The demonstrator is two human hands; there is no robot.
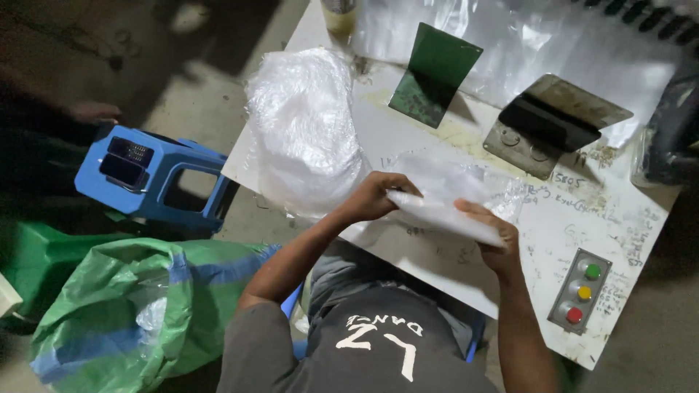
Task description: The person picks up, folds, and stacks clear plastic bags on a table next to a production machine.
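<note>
— Plastic, thin and clear, is what I hold: a flat clear bag (448, 215) pinched at both ends, just above the near part of the white table (626, 240)

— How do your hands sit on it?

— Left hand (375, 196) curls closed over the left end, fingers wrapped on the film. Right hand (489, 236) clamps the right end, thumb on top, fingers under. Held from both ends like this, the limp film stays stretched and flat, I judge

— What lies nearest?

— Just left of my left hand, a big heap of crumpled clear plastic (306, 131) rests on the table corner, close enough to reach. Beyond the bag stands a green metal bracket (435, 73), and to its right a grey metal plate with a black pad (550, 124). By my right forearm sits a grey box with green, yellow and red buttons (580, 291)

— Anything in the way?

— The heap crowds my left side, nearly touching my wrist. Off the table, to the left, a blue plastic stool (145, 178) stands on the floor, and below it a green and blue woven sack (138, 306) gapes open beside my knee, well apart from the bag
</note>
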